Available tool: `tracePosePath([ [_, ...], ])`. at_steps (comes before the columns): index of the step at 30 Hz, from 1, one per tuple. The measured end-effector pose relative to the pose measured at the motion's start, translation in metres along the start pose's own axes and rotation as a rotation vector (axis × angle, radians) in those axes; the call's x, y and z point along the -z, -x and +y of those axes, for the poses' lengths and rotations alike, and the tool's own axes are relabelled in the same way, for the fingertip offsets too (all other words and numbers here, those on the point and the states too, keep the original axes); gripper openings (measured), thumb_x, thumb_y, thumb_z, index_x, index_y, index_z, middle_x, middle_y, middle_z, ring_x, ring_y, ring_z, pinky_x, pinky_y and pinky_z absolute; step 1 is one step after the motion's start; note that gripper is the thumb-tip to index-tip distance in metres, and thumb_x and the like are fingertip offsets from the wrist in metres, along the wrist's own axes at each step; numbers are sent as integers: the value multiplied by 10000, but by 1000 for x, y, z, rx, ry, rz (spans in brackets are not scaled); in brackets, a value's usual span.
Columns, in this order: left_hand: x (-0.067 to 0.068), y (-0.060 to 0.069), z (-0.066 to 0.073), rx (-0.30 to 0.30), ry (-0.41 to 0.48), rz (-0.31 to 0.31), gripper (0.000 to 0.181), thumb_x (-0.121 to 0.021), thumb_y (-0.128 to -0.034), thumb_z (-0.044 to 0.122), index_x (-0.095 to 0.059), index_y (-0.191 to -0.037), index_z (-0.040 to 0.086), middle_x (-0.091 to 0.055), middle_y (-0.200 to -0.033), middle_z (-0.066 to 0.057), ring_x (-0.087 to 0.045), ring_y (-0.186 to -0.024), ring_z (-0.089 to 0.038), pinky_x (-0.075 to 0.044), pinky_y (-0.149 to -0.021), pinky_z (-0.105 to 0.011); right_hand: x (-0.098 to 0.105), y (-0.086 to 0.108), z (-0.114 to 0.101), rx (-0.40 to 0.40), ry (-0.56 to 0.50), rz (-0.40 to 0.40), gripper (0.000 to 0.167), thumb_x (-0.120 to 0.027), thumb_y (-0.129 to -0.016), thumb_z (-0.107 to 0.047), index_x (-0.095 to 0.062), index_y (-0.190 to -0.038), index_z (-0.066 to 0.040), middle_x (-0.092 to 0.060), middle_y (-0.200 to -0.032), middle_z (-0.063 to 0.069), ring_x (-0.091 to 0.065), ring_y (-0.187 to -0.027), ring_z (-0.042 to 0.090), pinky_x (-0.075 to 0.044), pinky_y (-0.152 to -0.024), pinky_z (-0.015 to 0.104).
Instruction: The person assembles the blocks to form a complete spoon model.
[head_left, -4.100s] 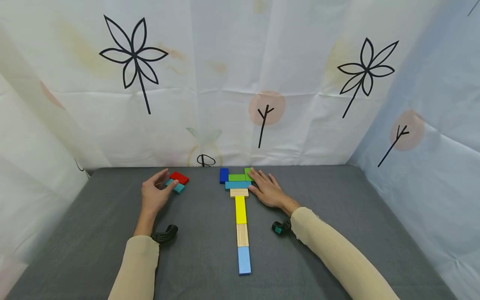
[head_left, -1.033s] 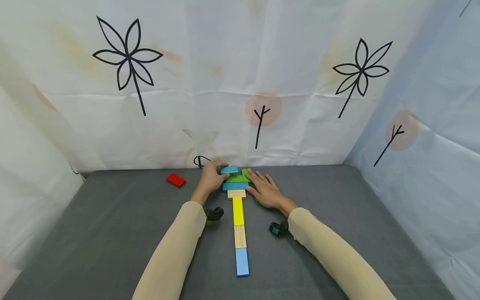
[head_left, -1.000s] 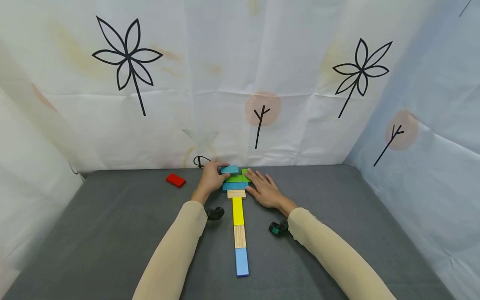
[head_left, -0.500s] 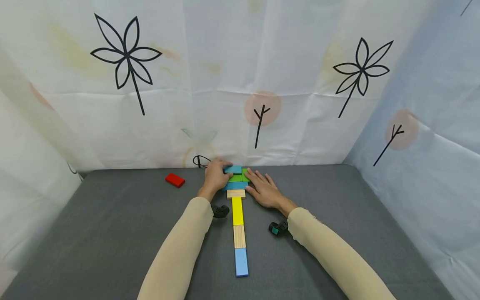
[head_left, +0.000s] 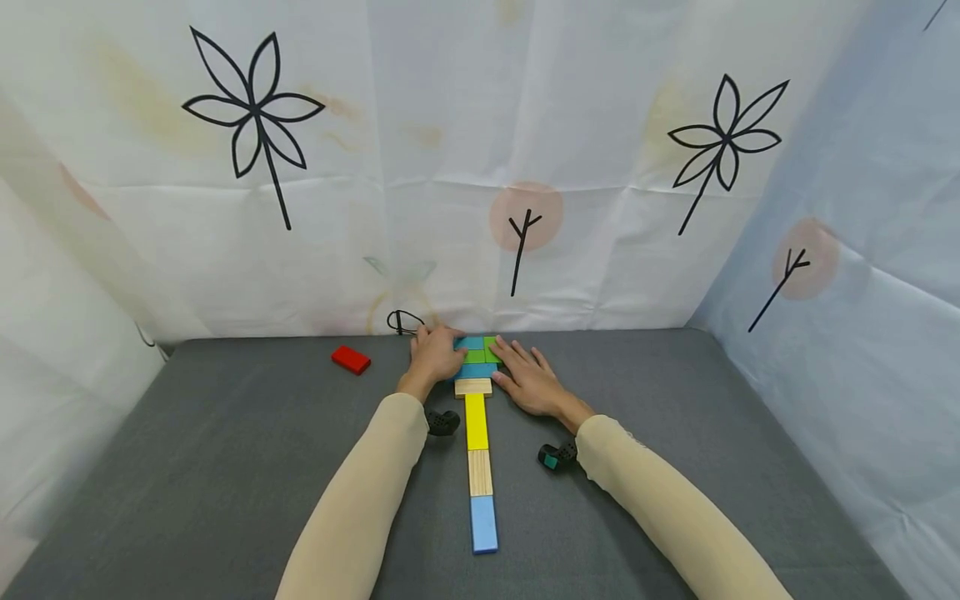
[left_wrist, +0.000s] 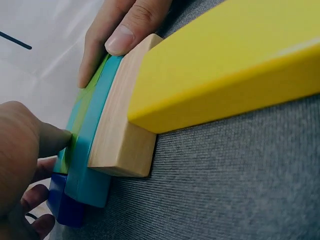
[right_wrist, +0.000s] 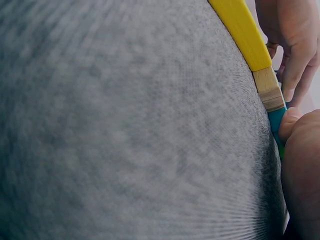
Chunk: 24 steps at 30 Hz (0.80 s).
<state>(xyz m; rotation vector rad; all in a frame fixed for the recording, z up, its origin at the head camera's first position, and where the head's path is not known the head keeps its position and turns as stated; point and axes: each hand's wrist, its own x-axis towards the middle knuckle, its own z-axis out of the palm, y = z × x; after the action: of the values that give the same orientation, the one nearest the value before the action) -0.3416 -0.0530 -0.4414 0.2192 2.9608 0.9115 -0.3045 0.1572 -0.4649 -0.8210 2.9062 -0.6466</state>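
Observation:
My left hand (head_left: pixel 433 354) pinches a short teal block (head_left: pixel 472 342) at the far end of a flat block layout, its thumb over the edge of a green block (head_left: pixel 476 357). A dark blue block (left_wrist: pixel 65 202), hidden by that hand in the head view, lies beside its curled fingers. Fingers spread and straight, my right hand (head_left: pixel 528 379) rests against the upright green block (head_left: pixel 491 348) and the long blue block (head_left: pixel 478 371). Toward me run a crosswise wooden block (head_left: pixel 473 386), a yellow block (head_left: pixel 476 421), another wooden block (head_left: pixel 480 472) and a light blue block (head_left: pixel 483 525).
A red block (head_left: pixel 351 360) lies alone to the left of the layout. The grey tabletop (head_left: pixel 637 392) meets a white printed curtain (head_left: pixel 450 150) at its back edge. Black wrist devices, such as the right one (head_left: pixel 555 456), hang near both wrists.
My left hand has carried the teal block from beside the red one to the layout's far end, then right and down behind the green block. My right hand has stayed in place.

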Motion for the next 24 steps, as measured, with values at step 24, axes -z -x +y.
tracePosePath([
  [24, -5, 42, -38, -116, 46, 93, 672, -555, -1032, 429, -353, -1592, 115, -316, -1626, -160, -300, -1446, -441, -225, -1121, -678, -2, 1, 1, 10, 7, 18, 591, -382, -1112, -348, -241, -1620, -81, -162, -1686, 125, -137, -1538, 366, -27, -1208, 597],
])
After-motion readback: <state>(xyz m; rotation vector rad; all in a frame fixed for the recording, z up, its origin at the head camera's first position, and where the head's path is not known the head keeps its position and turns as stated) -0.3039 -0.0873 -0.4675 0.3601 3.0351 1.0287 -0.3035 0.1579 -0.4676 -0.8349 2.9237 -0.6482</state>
